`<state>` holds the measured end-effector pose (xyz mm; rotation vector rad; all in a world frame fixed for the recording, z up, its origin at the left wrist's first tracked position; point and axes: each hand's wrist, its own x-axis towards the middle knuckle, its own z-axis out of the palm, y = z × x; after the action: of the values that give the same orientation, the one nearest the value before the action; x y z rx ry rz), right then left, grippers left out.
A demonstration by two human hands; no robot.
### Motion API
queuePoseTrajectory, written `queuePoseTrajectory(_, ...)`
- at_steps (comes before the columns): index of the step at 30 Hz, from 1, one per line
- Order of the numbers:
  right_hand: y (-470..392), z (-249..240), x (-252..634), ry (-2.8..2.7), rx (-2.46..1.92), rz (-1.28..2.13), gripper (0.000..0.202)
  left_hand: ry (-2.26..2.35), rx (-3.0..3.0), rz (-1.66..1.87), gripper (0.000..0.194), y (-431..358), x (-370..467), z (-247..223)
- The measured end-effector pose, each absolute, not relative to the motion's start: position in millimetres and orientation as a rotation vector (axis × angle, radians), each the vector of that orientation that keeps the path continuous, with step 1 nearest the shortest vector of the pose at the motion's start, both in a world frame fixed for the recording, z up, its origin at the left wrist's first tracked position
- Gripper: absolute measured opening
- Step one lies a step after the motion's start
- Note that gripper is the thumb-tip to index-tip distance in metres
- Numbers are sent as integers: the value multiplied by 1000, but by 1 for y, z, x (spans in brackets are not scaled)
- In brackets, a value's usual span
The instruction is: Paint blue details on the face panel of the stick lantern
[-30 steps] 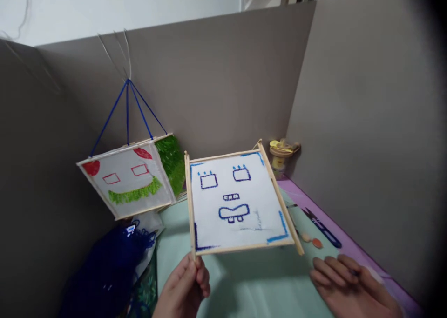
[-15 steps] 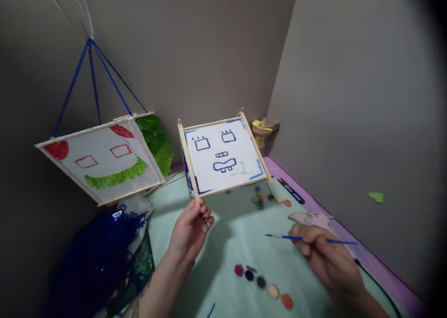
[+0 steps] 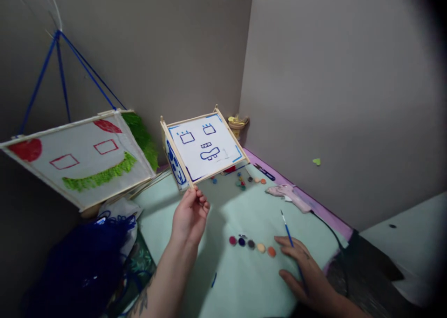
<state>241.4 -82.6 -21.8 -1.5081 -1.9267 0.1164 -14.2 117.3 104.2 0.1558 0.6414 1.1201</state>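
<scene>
A: Where's the white paper box w/ thin wood sticks along its edges [image 3: 203,156]?
B: Looks lifted over the far part of the pale green cloth-topped desk [image 3: 244,292]. The bare L hand [image 3: 190,213] has its fingers pinched on a low corner stick.
A: And the bare R hand [image 3: 305,267]?
B: Fingers spread, thumb apart. A thin blue paintbrush [image 3: 287,229] runs among them; can't tell how tight. Small round pots of color [image 3: 251,244] sit in a row just beside.
A: How much is done?
B: Front has eyes, nose, mouth w/ teeth + blue corners. L side has blue shapes too. IMO the front's mostly drawn, but eyes & mouth are just lines, and there's a gray smudge. Far sides hidden, so can't tell what's left.
A: Which way's it point?
B: Drawn front tips up toward the person, its top pointing away. Front's abt square, so no clear long way. Brush's long way runs from the hand, tip pointing away, bit left.
</scene>
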Motion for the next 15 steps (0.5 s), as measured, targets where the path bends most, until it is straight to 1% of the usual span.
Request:
queuePoseTrajectory(4, -84, -32, 245, -1993, -1472, 81, 47, 643, 96, 1124, 4, 112, -9, 106)
queuePoseTrajectory(8, -83, -38, 246, -1939, -1578, 68, 39, 640, 55, 1116, 6, 105, 1, 104)
queuePoseTrajectory(13, -83, -39, 247, -1987, -1569, 45, 45, 625, 67, 1113, 5, 101, 10, 100)
queuePoseTrajectory(15, -82, -34, 244, -1970, -1584, 68, 42, 614, 81, 1110, 5, 103, 10, 100)
